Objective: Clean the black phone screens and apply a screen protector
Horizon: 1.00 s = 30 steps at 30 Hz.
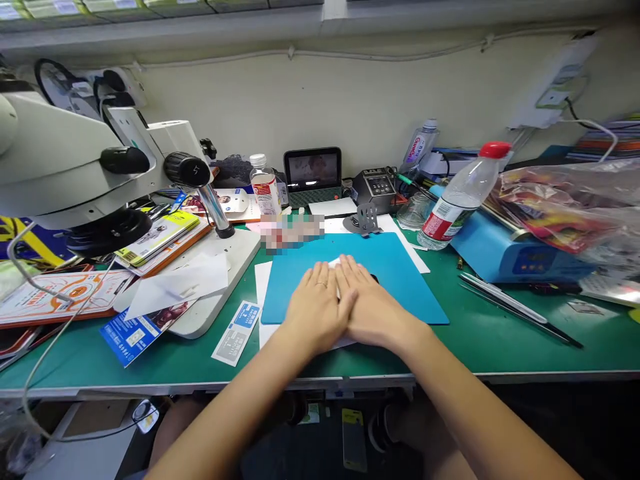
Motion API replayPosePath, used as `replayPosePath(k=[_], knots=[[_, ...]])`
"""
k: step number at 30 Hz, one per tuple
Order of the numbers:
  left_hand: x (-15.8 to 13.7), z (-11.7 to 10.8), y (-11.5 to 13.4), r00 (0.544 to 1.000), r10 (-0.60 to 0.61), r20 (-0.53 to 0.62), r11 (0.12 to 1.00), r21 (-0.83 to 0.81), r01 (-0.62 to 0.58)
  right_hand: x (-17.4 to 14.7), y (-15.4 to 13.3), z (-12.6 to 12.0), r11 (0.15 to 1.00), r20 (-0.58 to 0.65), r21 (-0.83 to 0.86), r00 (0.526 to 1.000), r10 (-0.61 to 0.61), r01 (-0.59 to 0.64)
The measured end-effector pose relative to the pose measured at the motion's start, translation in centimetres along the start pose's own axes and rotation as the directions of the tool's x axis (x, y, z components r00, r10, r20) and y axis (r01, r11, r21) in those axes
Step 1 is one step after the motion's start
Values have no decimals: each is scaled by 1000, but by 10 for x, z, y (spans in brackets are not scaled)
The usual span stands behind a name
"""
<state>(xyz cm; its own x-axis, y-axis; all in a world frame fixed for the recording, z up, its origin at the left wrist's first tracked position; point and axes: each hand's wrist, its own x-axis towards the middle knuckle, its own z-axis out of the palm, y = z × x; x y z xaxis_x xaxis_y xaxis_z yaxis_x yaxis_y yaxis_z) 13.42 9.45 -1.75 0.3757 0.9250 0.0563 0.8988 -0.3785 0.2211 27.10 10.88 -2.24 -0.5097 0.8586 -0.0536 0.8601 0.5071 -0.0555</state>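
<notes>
My left hand (316, 307) and my right hand (369, 303) lie flat side by side, fingers stretched forward, over a blue mat (405, 287). The left thumb crosses onto the right hand. A ring shows on a finger of my left hand. Beneath the fingers a bit of white material, perhaps paper, peeks out, and a small dark edge shows beside my right hand. What lies under the palms is mostly hidden. White sheets stick out from under the mat. A blue and grey printed card (237, 333) lies to the left of my left hand.
A microscope (60, 153) stands at left. Behind the mat are a phone (313, 168), a black control box (375, 190) and a metal bracket (367, 220). At right stand a red-capped bottle (463, 197) and a blue device (515, 250); tweezers (520, 308) lie in front.
</notes>
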Motion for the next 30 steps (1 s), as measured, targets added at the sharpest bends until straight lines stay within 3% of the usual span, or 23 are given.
replayPosePath(k=[4, 8, 11, 15, 19, 24, 30], knots=[[-23, 1, -22, 999, -30, 13, 997, 73, 29, 5, -29, -1, 999, -30, 35, 999, -28, 29], [-45, 11, -12, 999, 3, -46, 996, 92, 1, -22, -35, 9, 995, -104, 57, 992, -74, 80], [-42, 16, 15, 998, 45, -37, 997, 64, -43, -46, -18, 11, 998, -98, 28, 994, -58, 61], [-12, 18, 56, 999, 52, -8, 999, -2, -52, -66, 27, 17, 997, -104, -74, 995, -3, -5], [6, 17, 78, 998, 66, 15, 997, -40, -65, -76, 63, 33, 989, -171, -142, 983, -66, 42], [-14, 10, 62, 993, 117, -4, 993, -35, -117, -79, 68, 42, 995, -320, -96, 945, -62, 33], [-34, 3, 8, 999, 11, -44, 993, 117, -6, -67, 51, 17, 975, -506, 215, 860, 56, 62]])
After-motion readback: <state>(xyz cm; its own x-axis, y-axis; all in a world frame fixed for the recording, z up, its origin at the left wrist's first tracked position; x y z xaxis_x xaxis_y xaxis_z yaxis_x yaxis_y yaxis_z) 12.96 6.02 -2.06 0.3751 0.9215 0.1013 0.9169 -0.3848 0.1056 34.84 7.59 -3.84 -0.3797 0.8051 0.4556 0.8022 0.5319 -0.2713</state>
